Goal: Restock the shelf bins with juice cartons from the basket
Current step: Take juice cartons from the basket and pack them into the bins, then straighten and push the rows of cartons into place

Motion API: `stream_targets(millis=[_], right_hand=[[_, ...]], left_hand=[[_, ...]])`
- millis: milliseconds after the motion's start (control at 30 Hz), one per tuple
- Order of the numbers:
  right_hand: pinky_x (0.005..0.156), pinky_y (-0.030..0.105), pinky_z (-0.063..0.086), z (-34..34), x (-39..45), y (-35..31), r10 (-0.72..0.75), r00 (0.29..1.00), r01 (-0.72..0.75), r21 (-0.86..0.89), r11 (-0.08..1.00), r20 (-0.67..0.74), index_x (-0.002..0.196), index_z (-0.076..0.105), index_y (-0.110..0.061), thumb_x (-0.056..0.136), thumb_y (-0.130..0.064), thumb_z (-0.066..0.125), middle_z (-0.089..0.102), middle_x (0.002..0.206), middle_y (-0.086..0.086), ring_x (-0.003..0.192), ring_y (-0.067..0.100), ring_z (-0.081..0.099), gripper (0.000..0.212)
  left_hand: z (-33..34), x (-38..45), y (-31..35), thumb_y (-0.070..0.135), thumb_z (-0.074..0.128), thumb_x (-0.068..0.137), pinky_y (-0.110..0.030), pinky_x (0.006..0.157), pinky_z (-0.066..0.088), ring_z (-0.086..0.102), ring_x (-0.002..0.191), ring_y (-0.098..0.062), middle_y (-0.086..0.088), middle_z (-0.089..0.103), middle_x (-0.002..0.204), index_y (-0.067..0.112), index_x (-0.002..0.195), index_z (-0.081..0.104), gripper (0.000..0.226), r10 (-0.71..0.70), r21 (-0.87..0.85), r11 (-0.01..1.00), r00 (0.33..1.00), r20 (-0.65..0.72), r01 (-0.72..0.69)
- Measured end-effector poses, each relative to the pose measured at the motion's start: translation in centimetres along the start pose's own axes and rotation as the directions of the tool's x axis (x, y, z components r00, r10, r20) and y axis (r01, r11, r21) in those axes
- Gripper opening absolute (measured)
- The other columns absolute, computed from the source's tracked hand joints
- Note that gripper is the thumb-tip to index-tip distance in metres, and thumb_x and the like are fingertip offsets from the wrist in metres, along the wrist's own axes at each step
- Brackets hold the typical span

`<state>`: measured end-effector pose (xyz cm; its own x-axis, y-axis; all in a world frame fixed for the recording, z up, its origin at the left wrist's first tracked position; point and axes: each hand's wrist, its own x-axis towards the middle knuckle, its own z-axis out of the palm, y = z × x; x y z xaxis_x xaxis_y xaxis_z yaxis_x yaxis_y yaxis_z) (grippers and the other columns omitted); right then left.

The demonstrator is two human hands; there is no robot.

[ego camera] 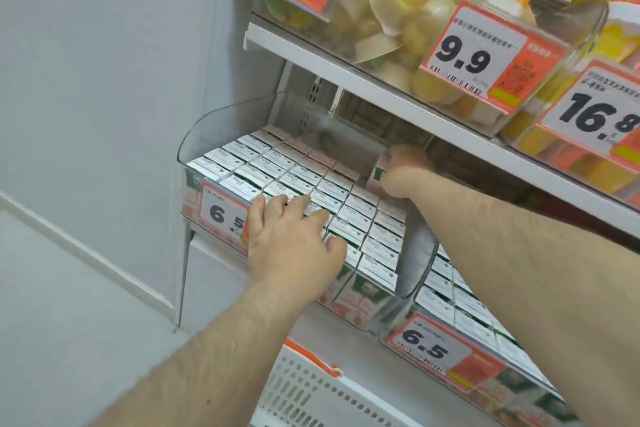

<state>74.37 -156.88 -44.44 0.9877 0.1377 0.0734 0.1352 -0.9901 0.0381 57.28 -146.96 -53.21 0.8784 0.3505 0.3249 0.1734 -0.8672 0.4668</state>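
2 hands [294, 239] at the bin [194, 142]; right [405, 170] grips a carton [375, 174].

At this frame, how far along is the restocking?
Done: the left bin looks nearly full, with cartons packed in rows to the front. In hand: the right hand grips a carton at the back gap of that bin, and the left hand rests on the front rows. Left: seating this carton; the basket contents are hidden.
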Motion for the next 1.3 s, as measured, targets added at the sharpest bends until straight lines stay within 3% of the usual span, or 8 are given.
stream_targets(millis=[133, 200, 333, 433, 667, 1133, 1233, 1300], right_hand=[[0.064, 0.028, 0.048, 1.0, 1.0, -0.6, -0.044, 0.985, 0.022, 0.131, 0.991, 0.168, 0.105, 0.059, -0.001, 0.102, -0.015, 0.044, 0.056, 0.098, 0.013, 0.085, 0.026, 0.062, 0.02], [0.062, 0.028, 0.045, 1.6, 1.5, -0.6, 0.015, 0.964, -0.108, 0.341, 0.934, 0.266, 0.083, 0.053, -0.005, 0.098, -0.004, 0.044, 0.052, 0.089, 0.012, 0.076, 0.023, 0.055, 0.018], [0.08, 0.038, 0.053, 2.7, 2.7, -0.6, 0.071, 0.937, -0.266, 0.565, 0.781, 0.343, 0.089, 0.056, -0.008, 0.085, -0.004, 0.048, 0.06, 0.094, 0.015, 0.089, 0.031, 0.063, 0.01], [0.08, 0.042, 0.054, 5.1, 6.2, 0.2, 0.032, 0.934, -0.234, 0.542, 0.807, 0.356, 0.101, 0.063, -0.008, 0.081, -0.014, 0.047, 0.065, 0.099, 0.016, 0.089, 0.03, 0.065, 0.025], [0.072, 0.035, 0.041, 2.7, 2.1, -1.7, -0.03, 0.949, -0.095, 0.373, 0.923, 0.314, 0.074, 0.046, -0.01, 0.1, -0.009, 0.032, 0.049, 0.08, 0.01, 0.076, 0.024, 0.048, 0.03], [0.055, 0.029, 0.039, 2.9, 2.0, -1.1, 0.022, 0.931, -0.188, 0.427, 0.884, 0.365, 0.071, 0.048, -0.013, 0.102, -0.016, 0.03, 0.053, 0.062, 0.005, 0.05, 0.018, 0.046, 0.036], [0.044, 0.025, 0.036, 2.7, 1.6, -0.6, 0.032, 0.918, -0.225, 0.451, 0.864, 0.395, 0.068, 0.051, -0.015, 0.101, -0.02, 0.035, 0.054, 0.046, 0.0, 0.034, 0.015, 0.046, 0.037], [0.045, 0.023, 0.034, 2.4, 1.4, -0.8, 0.031, 0.942, -0.187, 0.449, 0.874, 0.333, 0.07, 0.05, -0.015, 0.102, -0.022, 0.037, 0.053, 0.053, 0.001, 0.041, 0.014, 0.047, 0.036]], left_hand=[[-0.1, 0.0, 0.2, 0.049, 0.027, 0.086, -0.043, 0.116, -0.013, 0.02, 0.141, -0.019, 0.009, 0.035, 0.153, 0.036, 0.137, 0.052, 0.058, -0.018, 0.003, 1.0, 1.0, 0.013, 0.018], [-0.2, -0.1, 0.1, 0.048, 0.028, 0.089, -0.043, 0.117, -0.014, 0.018, 0.142, -0.019, 0.009, 0.034, 0.153, 0.035, 0.138, 0.05, 0.055, -0.016, -0.005, 1.0, 1.0, 0.018, 0.016], [-0.3, -0.2, 0.1, 0.046, 0.033, 0.093, -0.044, 0.117, -0.015, 0.015, 0.144, -0.019, 0.01, 0.03, 0.155, 0.035, 0.141, 0.047, 0.052, -0.014, -0.011, 1.0, 1.0, 0.027, 0.014], [-0.3, -0.2, 0.3, 0.047, 0.033, 0.092, -0.044, 0.117, -0.016, 0.014, 0.145, -0.019, 0.01, 0.03, 0.156, 0.036, 0.142, 0.046, 0.052, -0.023, -0.003, 1.0, 0.999, 0.027, 0.023], [-0.1, 0.0, 0.6, 0.046, 0.034, 0.092, -0.044, 0.116, -0.017, 0.016, 0.144, -0.019, 0.01, 0.033, 0.154, 0.036, 0.139, 0.049, 0.05, -0.039, 0.001, 0.999, 0.999, 0.017, 0.039], [-0.3, 0.1, 0.1, 0.044, 0.037, 0.094, -0.041, 0.115, -0.02, 0.011, 0.145, -0.017, 0.01, 0.03, 0.155, 0.037, 0.14, 0.047, 0.047, -0.007, -0.049, 0.999, 0.998, 0.057, 0.01], [-0.8, 0.0, -0.9, 0.042, 0.04, 0.091, -0.033, 0.115, -0.018, 0.011, 0.142, -0.009, 0.01, 0.033, 0.153, 0.034, 0.139, 0.048, 0.049, 0.011, -0.189, 0.982, 0.999, -0.047, -0.02], [-1.7, 0.5, -2.2, 0.04, 0.044, 0.083, -0.038, 0.118, -0.005, 0.018, 0.139, -0.013, 0.005, 0.038, 0.149, 0.027, 0.134, 0.054, 0.054, -0.07, -0.281, 0.96, 0.971, -0.229, 0.003]])
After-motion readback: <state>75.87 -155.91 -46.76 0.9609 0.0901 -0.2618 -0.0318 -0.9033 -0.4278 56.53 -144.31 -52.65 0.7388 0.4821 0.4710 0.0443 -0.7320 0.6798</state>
